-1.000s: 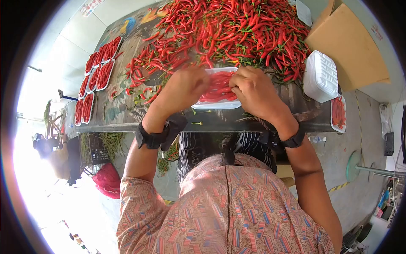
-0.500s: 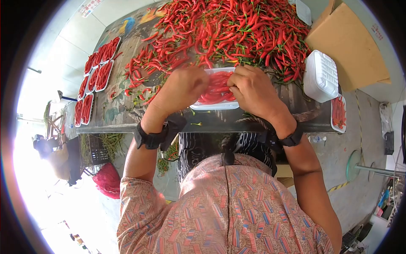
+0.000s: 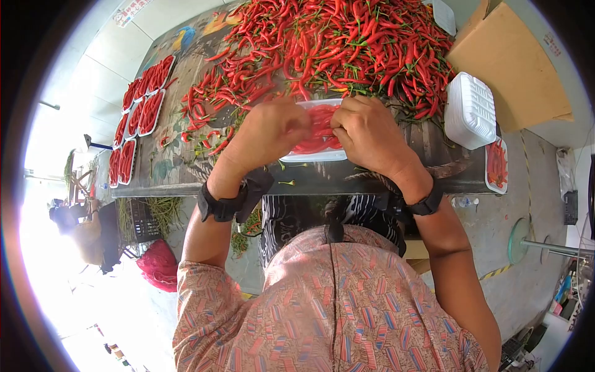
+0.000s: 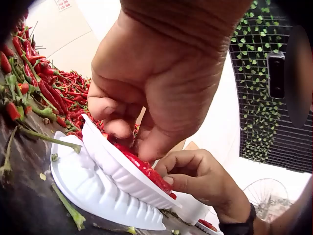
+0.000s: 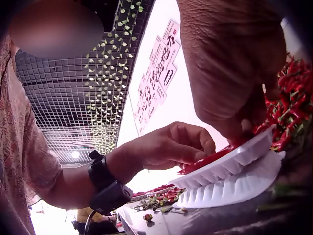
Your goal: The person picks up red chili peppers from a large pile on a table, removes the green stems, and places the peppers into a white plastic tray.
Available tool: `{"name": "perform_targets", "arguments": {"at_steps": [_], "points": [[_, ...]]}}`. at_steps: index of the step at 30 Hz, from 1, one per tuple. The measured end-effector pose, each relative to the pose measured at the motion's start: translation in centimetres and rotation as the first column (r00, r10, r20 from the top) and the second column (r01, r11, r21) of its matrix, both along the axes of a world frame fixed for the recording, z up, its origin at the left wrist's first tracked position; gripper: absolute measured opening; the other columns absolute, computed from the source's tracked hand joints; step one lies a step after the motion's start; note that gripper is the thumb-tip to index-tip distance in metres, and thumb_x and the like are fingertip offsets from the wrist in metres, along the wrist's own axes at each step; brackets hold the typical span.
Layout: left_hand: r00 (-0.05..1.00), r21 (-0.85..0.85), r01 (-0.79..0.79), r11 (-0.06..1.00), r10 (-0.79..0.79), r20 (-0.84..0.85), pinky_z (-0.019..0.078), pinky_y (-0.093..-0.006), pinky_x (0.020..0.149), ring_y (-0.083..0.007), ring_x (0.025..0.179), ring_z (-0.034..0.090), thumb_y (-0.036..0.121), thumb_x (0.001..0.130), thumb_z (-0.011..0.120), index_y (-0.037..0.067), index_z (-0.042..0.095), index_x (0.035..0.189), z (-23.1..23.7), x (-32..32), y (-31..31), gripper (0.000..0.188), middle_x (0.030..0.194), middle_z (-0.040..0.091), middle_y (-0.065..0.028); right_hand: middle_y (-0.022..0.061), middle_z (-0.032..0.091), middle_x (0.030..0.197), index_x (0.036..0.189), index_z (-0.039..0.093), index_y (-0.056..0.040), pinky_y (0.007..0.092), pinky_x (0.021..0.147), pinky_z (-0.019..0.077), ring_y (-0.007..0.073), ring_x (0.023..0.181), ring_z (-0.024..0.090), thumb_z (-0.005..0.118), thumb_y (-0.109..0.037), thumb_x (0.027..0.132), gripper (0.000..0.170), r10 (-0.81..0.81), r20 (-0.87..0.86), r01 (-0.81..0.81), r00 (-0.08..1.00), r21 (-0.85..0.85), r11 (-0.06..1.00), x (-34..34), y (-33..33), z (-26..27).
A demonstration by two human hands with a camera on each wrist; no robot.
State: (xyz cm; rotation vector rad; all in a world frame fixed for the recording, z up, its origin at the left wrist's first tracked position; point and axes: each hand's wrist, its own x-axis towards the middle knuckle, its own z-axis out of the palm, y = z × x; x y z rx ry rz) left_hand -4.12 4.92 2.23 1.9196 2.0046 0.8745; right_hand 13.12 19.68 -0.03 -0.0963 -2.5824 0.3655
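A white ribbed tray [image 3: 319, 157] of red chili peppers [image 3: 321, 121] lies before me near the table's front edge. In the left wrist view, this upper tray [image 4: 105, 156] sits on a second white tray [image 4: 88, 188]. At the tray's left end, my left hand [image 3: 269, 127] pinches peppers between thumb and curled fingers. My right hand [image 3: 369, 130] has thumb and fingertips on peppers [image 4: 159, 178] at the other end and pinches them. The left hand [image 5: 171, 147] shows beyond the tray in the right wrist view. My palms hide part of the fingertips.
Behind the tray spreads a large heap of chili peppers [image 3: 347, 43]. Filled trays [image 3: 149, 111] line the table's left side. On the right stand a stack of white trays [image 3: 474, 111], a cardboard box [image 3: 505, 68] and another filled tray [image 3: 496, 164]. Loose stems [image 3: 286, 182] lie near the edge.
Both hands stay at the tray with small finger movements. The right hand has shifted slightly left, and the tray has slid slightly left.
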Motion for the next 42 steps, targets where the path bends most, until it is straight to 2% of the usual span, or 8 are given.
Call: {"name": "perform_targets", "arguments": {"at_steps": [14, 20, 23, 29, 33, 35, 39, 42], "points": [[0.995, -0.091, -0.093, 0.991, 0.090, -0.035, 0.0502, -0.0316, 0.065, -0.0187, 0.068, 0.063, 0.005, 0.077, 0.079, 0.001, 0.068, 0.083, -0.2, 0.5, 0.4, 0.013, 0.078, 0.060, -0.0083, 0.0102, 0.063, 0.080, 0.080, 0.067, -0.0052, 0.0431, 0.075, 0.0462, 0.0319, 0.081, 0.060, 0.070, -0.007, 0.078, 0.004, -0.021, -0.004, 0.021, 1.000, -0.035, 0.999, 0.0, -0.2, -0.7], [0.996, -0.045, -0.094, 0.995, 0.093, -0.012, 0.0497, -0.0328, 0.067, -0.0192, 0.072, 0.063, 0.003, 0.078, 0.077, 0.001, 0.069, 0.086, -0.2, 0.4, 0.0, 0.012, 0.080, 0.061, -0.0090, 0.0092, 0.063, 0.083, 0.087, 0.068, -0.0055, 0.0424, 0.076, 0.0464, 0.0315, 0.083, 0.061, 0.073, -0.005, 0.078, 0.010, 0.030, -0.107, -0.048, 0.994, -0.171, 0.984, 0.9, -0.8, -0.4], [0.999, 0.081, -0.033, 0.996, 0.032, 0.014, 0.0487, -0.0317, 0.067, -0.0178, 0.073, 0.062, 0.003, 0.081, 0.075, 0.001, 0.069, 0.088, 0.0, 0.3, -0.4, 0.009, 0.082, 0.062, -0.0090, 0.0095, 0.064, 0.085, 0.089, 0.067, -0.0061, 0.0421, 0.077, 0.0471, 0.0316, 0.085, 0.062, 0.072, -0.004, 0.079, 0.011, 0.007, -0.136, -0.036, 0.991, -0.205, 0.978, 1.6, -0.9, -0.3], [0.967, 0.046, -0.246, 0.968, 0.242, 0.075, 0.0459, -0.0282, 0.066, -0.0146, 0.073, 0.059, 0.005, 0.085, 0.072, 0.001, 0.070, 0.091, 1.2, -1.2, -3.2, 0.007, 0.083, 0.063, -0.0071, 0.0101, 0.063, 0.085, 0.090, 0.068, -0.0045, 0.0399, 0.075, 0.0488, 0.0303, 0.083, 0.063, 0.071, -0.001, 0.080, 0.011, -0.039, -0.200, -0.007, 0.979, -0.224, 0.975, 2.8, -0.9, -0.7], [0.907, 0.073, -0.420, 0.904, 0.416, 0.069, 0.0462, -0.0266, 0.065, -0.0083, 0.075, 0.059, 0.007, 0.090, 0.069, 0.000, 0.070, 0.098, 0.3, -5.9, -6.6, 0.010, 0.086, 0.067, -0.0025, 0.0115, 0.062, 0.083, 0.086, 0.066, -0.0049, 0.0425, 0.073, 0.0487, 0.0338, 0.082, 0.062, 0.069, -0.001, 0.078, 0.009, -0.112, -0.181, 0.044, 0.977, -0.341, 0.939, 3.3, -1.1, -0.9], [0.805, -0.023, -0.582, 0.813, 0.580, 0.124, 0.0463, -0.0256, 0.065, -0.0069, 0.075, 0.059, 0.007, 0.092, 0.068, 0.000, 0.072, 0.100, 0.6, -8.2, -7.9, 0.011, 0.088, 0.070, -0.0031, 0.0116, 0.063, 0.083, 0.087, 0.067, -0.0042, 0.0419, 0.073, 0.0489, 0.0333, 0.081, 0.063, 0.070, -0.001, 0.078, 0.009, -0.156, -0.160, 0.084, 0.975, -0.387, 0.918, 3.5, -1.2, -1.2], [0.732, -0.098, -0.681, 0.726, 0.679, -0.058, 0.0482, -0.0261, 0.067, -0.0076, 0.075, 0.062, 0.011, 0.089, 0.066, 0.002, 0.073, 0.101, 1.7, -11.4, -8.9, 0.017, 0.081, 0.070, -0.0052, 0.0119, 0.064, 0.083, 0.087, 0.068, -0.0036, 0.0411, 0.070, 0.0489, 0.0333, 0.078, 0.063, 0.069, 0.000, 0.080, 0.008, -0.155, -0.122, 0.089, 0.980, -0.431, 0.898, 3.6, -1.7, -1.5], [0.764, -0.009, -0.641, 0.768, 0.637, -0.099, 0.0495, -0.0317, 0.065, -0.0137, 0.069, 0.064, 0.014, 0.086, 0.065, 0.003, 0.074, 0.099, 0.6, -12.9, -8.3, 0.020, 0.080, 0.072, -0.0086, 0.0121, 0.063, 0.082, 0.088, 0.068, -0.0034, 0.0402, 0.069, 0.0487, 0.0327, 0.077, 0.063, 0.069, -0.001, 0.081, 0.007, -0.157, -0.090, 0.106, 0.984, -0.416, 0.903, 3.7, -2.0, -1.6]]}}
